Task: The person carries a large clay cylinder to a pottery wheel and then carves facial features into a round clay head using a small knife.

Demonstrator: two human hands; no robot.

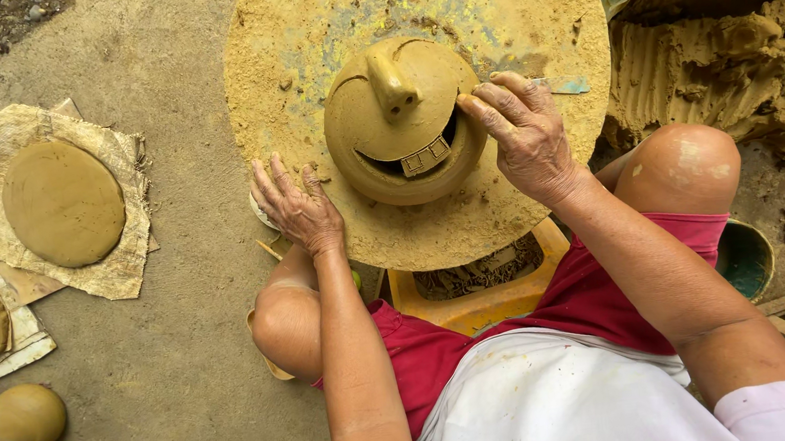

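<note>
While the clay face pot point(402, 124) sits at the centre of the round wheel board point(525, 6), your right hand point(523, 136) pinches at its right-hand mouth corner; your left hand point(300, 205) lies spread on the board's near-left edge, apart from it.

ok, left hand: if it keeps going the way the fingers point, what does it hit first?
Left hand lies on the round board edge, fingers pointing up-image. The bare board comes first; the clay face pot sits off to the right.
</note>
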